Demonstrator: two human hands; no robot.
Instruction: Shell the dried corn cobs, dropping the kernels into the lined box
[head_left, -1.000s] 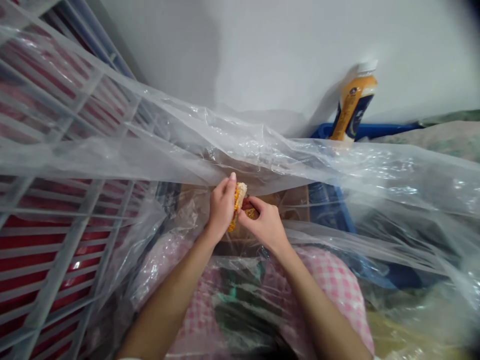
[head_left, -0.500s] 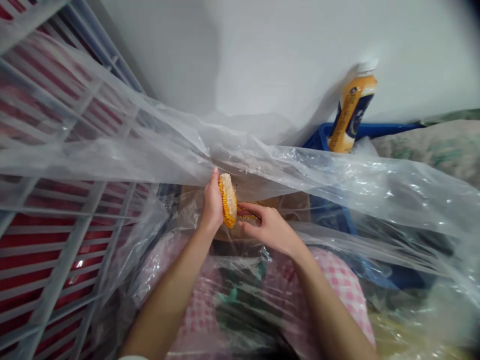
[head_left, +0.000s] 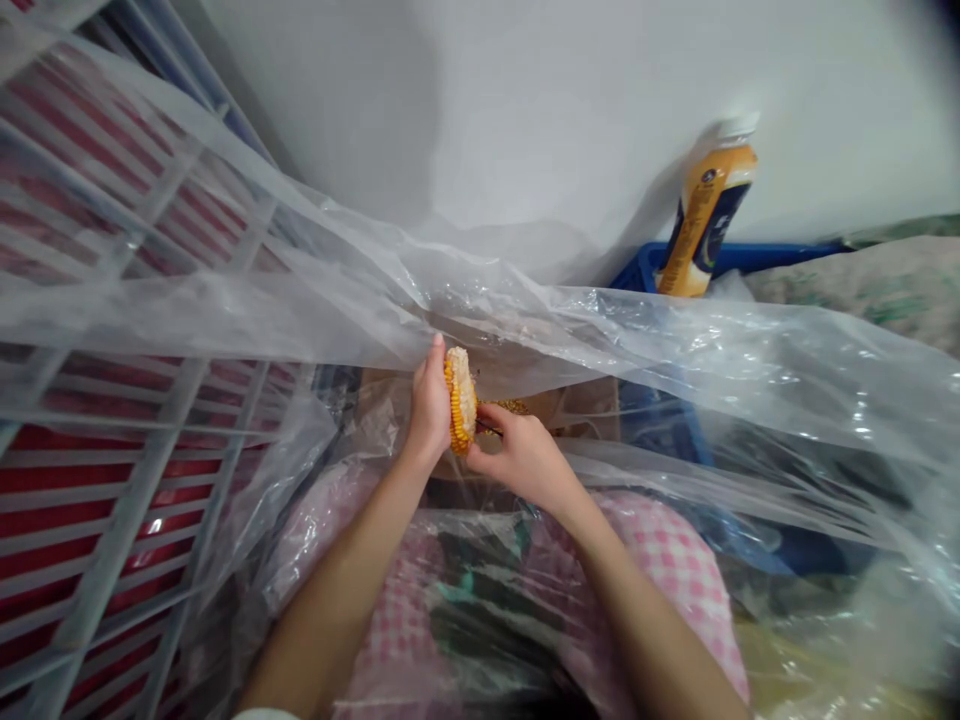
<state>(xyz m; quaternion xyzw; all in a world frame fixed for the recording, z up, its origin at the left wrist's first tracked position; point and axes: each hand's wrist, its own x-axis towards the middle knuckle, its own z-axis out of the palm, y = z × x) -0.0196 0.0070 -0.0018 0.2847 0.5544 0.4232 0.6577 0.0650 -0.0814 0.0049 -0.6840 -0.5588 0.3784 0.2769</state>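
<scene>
Upright in my left hand (head_left: 430, 402) is a corn cob (head_left: 460, 400); the fingers close around its left side. Yellow kernels cover that side, while the side facing right is a bare, pale strip. My right hand (head_left: 526, 458) is at the cob's lower right edge, thumb and fingertips pressed against it in a pinch. Loose yellow kernels (head_left: 514, 407) lie below, behind the right fingers, inside a brown cardboard box (head_left: 592, 408). Clear plastic sheeting (head_left: 495, 285) spreads around the box and partly over my lap.
White plastic crates (head_left: 97, 560) with red contents rise on the left. A blue crate (head_left: 637, 268) stands at the right, with an orange bottle (head_left: 709, 220) leaning at its back edge against the white wall (head_left: 540, 120). A patterned cloth bag (head_left: 877, 285) lies farther right.
My right hand has moved left, bringing its thumb and fingers against the cob. The left hand and cob have shifted slightly right.
</scene>
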